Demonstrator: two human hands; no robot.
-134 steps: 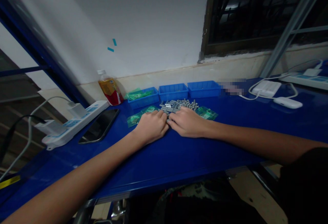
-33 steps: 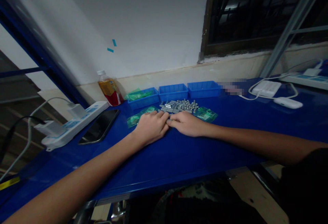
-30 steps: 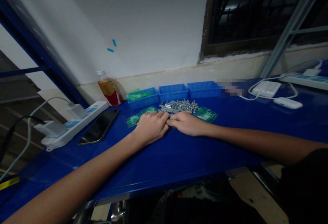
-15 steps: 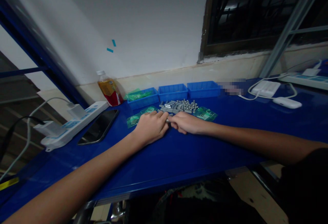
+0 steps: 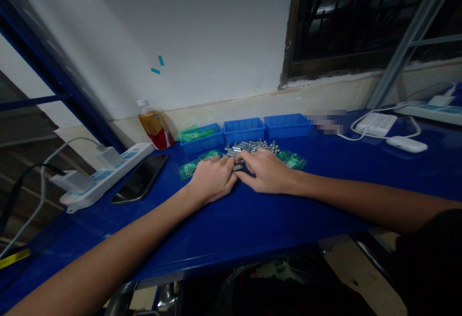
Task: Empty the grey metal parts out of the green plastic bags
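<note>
My left hand (image 5: 213, 177) is closed on a short silver metal cylinder (image 5: 237, 167), whose end sticks out past the fingertips. Facing it, my right hand (image 5: 265, 170) has its thumb and index finger spread apart around that end; whether they touch it I cannot tell. Just behind both hands lies a pile of similar silver metal pieces (image 5: 238, 147), partly covered by the right hand. A green-tinted plastic bag (image 5: 188, 170) of small parts lies beyond the left hand, and a second green bag (image 5: 292, 160) beyond the right.
Three blue bins line the wall; the left bin (image 5: 204, 143) holds green bags, beside the middle bin (image 5: 244, 129) and right bin (image 5: 288, 125). At left are a phone (image 5: 140, 179), a power strip (image 5: 84, 195) and a drink bottle (image 5: 155, 125). White chargers (image 5: 375, 124) and cables lie right.
My right thumb and index finger have come apart from a closed grip at the cylinder's end, and the hand has spread out. My left hand has stayed in place.
</note>
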